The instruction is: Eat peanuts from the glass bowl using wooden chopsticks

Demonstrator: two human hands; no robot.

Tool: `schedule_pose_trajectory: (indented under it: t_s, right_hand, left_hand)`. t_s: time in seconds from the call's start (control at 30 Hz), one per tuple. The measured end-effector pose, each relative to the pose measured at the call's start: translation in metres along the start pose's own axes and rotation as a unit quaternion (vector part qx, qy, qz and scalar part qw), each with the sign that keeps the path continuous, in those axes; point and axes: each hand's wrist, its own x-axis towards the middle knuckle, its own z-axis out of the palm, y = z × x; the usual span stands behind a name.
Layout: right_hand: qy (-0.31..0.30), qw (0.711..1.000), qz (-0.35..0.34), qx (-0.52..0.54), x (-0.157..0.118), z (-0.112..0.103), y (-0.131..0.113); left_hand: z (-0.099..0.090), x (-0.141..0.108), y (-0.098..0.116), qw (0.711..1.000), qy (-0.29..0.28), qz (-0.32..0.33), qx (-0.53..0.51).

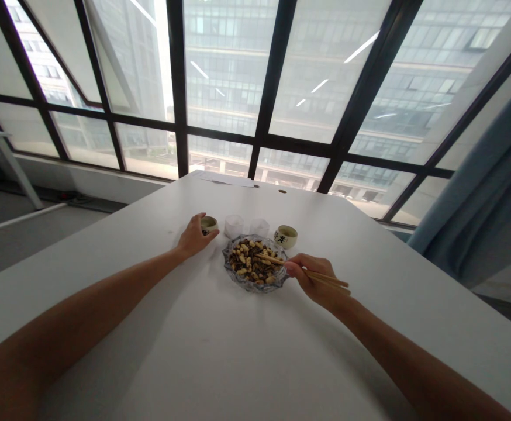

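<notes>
Pinching chopsticks, right hand is holding their tips in the seed-and-nut mix inside the glass bowl on the table; left hand, half curled, is clasping a small cup left of the bowl.

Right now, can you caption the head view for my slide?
Left hand around a cup, right hand holding chopsticks over peanuts and seeds in a bowl.
</notes>
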Motion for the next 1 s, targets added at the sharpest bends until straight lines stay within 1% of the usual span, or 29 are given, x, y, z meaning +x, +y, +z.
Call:
schedule_pose_trajectory:
  t_s: [0.13, 0.23, 0.37, 0.43, 0.53, 0.6, 0.7, 0.9, 1.0]
  right_hand:
    - [0.018, 0.997, 0.051, 0.054, -0.001, -0.001, 0.004]
    - [0.057, 0.982, 0.129, 0.128, 0.000, 0.001, 0.007]
    - [0.133, 0.938, 0.227, 0.224, 0.006, 0.005, 0.010]
    - [0.164, 0.913, 0.260, 0.269, 0.009, 0.006, 0.013]
    - [0.191, 0.873, 0.297, 0.337, 0.011, 0.008, 0.022]
    - [0.205, 0.855, 0.312, 0.360, 0.010, 0.010, 0.027]
    - [0.219, 0.846, 0.316, 0.370, 0.009, 0.011, 0.033]
    - [0.221, 0.847, 0.297, 0.381, 0.009, 0.013, 0.033]
    - [0.220, 0.861, 0.277, 0.366, 0.007, 0.012, 0.033]
  left_hand:
    - [0.001, 0.000, -0.001, 1.000, -0.004, -0.004, -0.003]
    - [0.000, 0.000, 0.000, 1.000, -0.004, -0.006, -0.007]
    - [0.000, 0.000, 0.001, 1.000, -0.003, -0.006, -0.011]
    - [-0.001, -0.001, 0.001, 1.000, -0.005, -0.007, -0.011]
    - [-0.001, -0.001, 0.002, 1.000, -0.006, -0.010, -0.010]
    - [-0.001, -0.001, 0.002, 1.000, -0.003, -0.011, -0.011]
    - [-0.001, -0.001, 0.002, 1.000, -0.002, -0.012, -0.018]
    - [-0.001, -0.001, 0.002, 1.000, -0.001, -0.010, -0.014]
    - [-0.001, -0.001, 0.003, 1.000, -0.001, -0.007, -0.006]
